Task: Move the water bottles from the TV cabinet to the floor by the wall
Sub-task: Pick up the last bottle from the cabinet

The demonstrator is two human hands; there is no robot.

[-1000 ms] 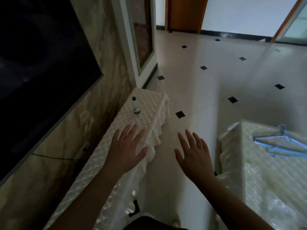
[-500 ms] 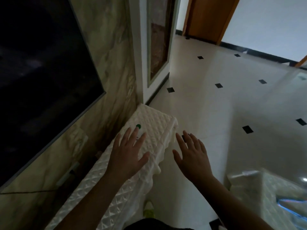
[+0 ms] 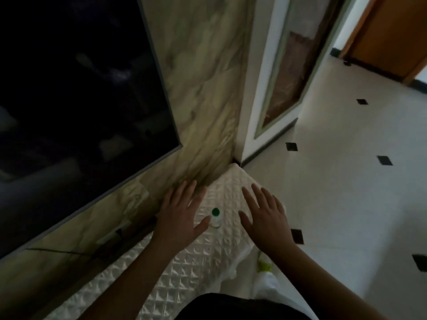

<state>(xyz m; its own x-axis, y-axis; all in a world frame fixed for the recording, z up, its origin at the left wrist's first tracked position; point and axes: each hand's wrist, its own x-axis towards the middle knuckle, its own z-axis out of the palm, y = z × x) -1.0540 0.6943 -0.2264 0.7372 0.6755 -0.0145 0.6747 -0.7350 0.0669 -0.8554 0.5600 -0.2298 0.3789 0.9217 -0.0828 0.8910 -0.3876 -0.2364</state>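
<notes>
Green-capped bottle (image 3: 215, 217) upright on quilted counter (image 3: 184, 273), near its far end by marble wall (image 3: 208, 88). Our hands flank bottle: left hand (image 3: 179, 218) splayed, thumb near it; right hand (image 3: 265, 215) splayed beside. Nothing held. We judge task unstarted: bottle not yet lifted, floor (image 3: 335, 192) placement remains.

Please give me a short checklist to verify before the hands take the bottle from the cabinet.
1. Bottle upright on cabinet: ok.
2. Green cap on: ok.
3. Left hand open, thumb beside bottle: ok.
4. Right hand open, holds nothing: ok.
5. Grip closed on bottle: not ok, not yet gripped.
6. Floor by wall free for the bottle: ok as far as seen.
</notes>
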